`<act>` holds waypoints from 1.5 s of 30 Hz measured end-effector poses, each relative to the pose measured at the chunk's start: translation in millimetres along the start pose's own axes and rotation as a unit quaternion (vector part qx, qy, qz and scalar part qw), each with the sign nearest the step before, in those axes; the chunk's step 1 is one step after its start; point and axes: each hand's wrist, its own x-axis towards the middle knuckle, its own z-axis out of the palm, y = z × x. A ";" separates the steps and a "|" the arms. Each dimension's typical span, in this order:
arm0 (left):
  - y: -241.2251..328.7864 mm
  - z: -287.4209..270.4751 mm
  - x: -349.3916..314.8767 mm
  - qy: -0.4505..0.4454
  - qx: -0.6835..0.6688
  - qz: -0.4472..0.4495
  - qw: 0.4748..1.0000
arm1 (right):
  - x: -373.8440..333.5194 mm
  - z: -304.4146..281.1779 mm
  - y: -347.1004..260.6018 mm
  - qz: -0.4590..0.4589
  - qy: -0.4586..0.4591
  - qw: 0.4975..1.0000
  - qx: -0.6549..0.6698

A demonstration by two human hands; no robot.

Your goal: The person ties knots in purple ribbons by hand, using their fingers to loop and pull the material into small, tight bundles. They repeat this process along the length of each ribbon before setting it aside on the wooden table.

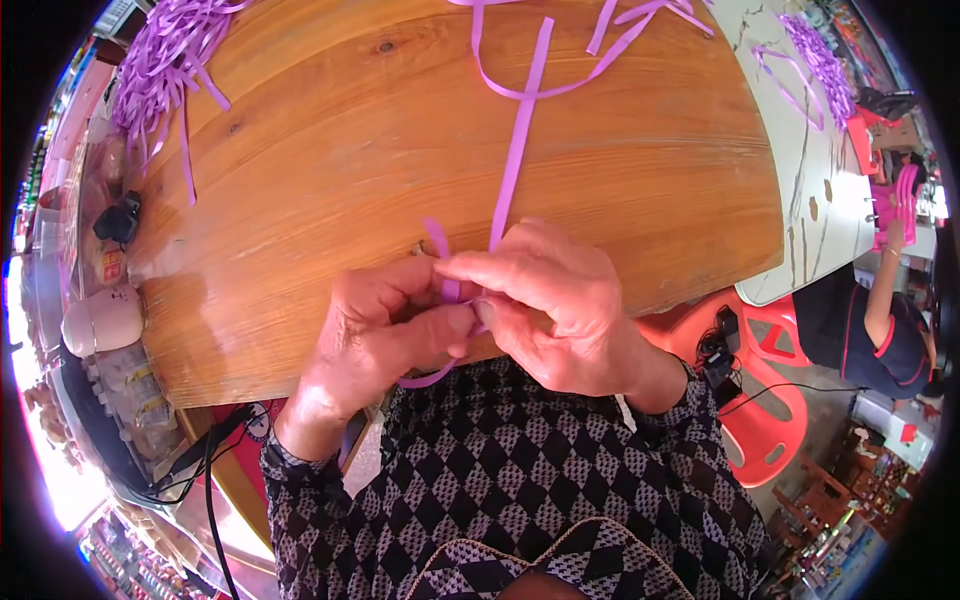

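My left hand (385, 320) and my right hand (555, 305) meet above the near edge of the wooden table (320, 170). Between their pinched fingertips is a flat purple ribbon (516, 160), which bends into a small loop there. One length of it runs away from my right hand across the wood toward the far side. A short end rises past my left fingers, and another piece curls below them. The exact crossing of the ribbon is partly hidden by my fingers and thumbs.
A heap of purple ribbon strips (175, 60) lies at the far left corner. More loose strips (640, 20) lie at the far edge, and another bundle (815, 65) rests on the white marbled table (800, 190). At right are an orange plastic chair (760, 430) and another person (880, 320).
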 end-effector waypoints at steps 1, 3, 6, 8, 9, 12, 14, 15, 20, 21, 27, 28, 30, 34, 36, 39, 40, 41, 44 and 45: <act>-0.6 -2.5 -0.6 -0.004 0.011 -0.020 1.000 | -2.0 0.4 3.5 -0.029 0.001 0.999 -0.046; 0.8 -3.1 -0.5 0.002 0.059 -0.047 0.997 | -4.7 2.1 6.3 -0.058 0.002 0.994 -0.091; 0.9 -1.7 1.6 0.020 0.040 -0.049 0.998 | -7.3 4.3 4.6 -0.091 0.020 0.987 -0.129; -2.6 -4.1 2.6 0.034 -0.026 -0.024 0.999 | -7.9 1.0 3.6 -0.073 -0.003 0.991 -0.109; -5.6 -7.8 2.4 0.028 -0.057 -0.011 0.998 | -8.6 0.3 3.0 -0.073 -0.002 0.991 -0.111; -5.1 -13.2 3.0 0.015 -0.090 -0.014 0.996 | -10.7 -0.6 2.0 -0.065 0.015 0.994 -0.084; -4.9 -12.8 4.3 0.010 -0.093 -0.032 0.995 | -11.2 -0.4 3.8 0.000 0.049 0.999 -0.021; -5.8 -8.5 3.3 0.033 -0.060 -0.018 0.997 | -11.2 -0.4 5.0 -0.003 0.052 0.999 -0.014; -9.8 1.8 -1.4 0.055 0.050 -0.003 0.997 | -8.6 -0.8 9.0 -0.017 0.058 0.997 -0.046; -11.3 -1.9 0.0 0.040 0.012 -0.014 0.999 | -6.9 -0.9 9.1 -0.036 0.062 0.994 -0.084; -14.9 -0.6 8.1 0.012 -0.189 -0.043 0.981 | -13.7 -2.0 14.9 -0.015 0.044 0.999 -0.001; -15.4 1.4 9.0 0.029 -0.202 -0.042 0.978 | -16.4 -1.5 14.6 -0.015 0.044 0.999 -0.003; -19.7 1.7 9.5 0.035 -0.205 -0.026 0.978 | -20.4 0.1 13.4 0.079 0.051 0.985 0.142; -18.0 5.9 8.4 0.066 -0.199 -0.019 0.978 | -13.9 -7.1 5.6 0.062 0.012 0.991 0.114; -18.7 6.9 8.7 0.062 -0.209 -0.015 0.976 | -16.6 -5.3 9.0 0.066 0.015 0.994 0.089; -20.8 7.2 8.9 0.065 -0.210 0.010 0.976 | -16.0 -13.6 3.4 0.155 -0.005 0.967 0.203; -21.6 6.8 8.4 0.073 -0.200 0.033 0.976 | -13.7 -16.0 -0.1 0.155 -0.007 0.966 0.205; -21.9 6.9 7.1 0.076 -0.200 0.034 0.976 | -10.9 -18.4 -4.4 0.220 0.001 0.940 0.263; -17.2 13.6 3.8 0.083 -0.140 0.050 0.985 | -12.0 -14.4 -6.8 0.294 0.037 0.894 0.336; -15.4 15.3 2.6 0.067 -0.121 0.055 0.989 | -13.6 -11.3 -5.2 0.259 0.038 0.916 0.305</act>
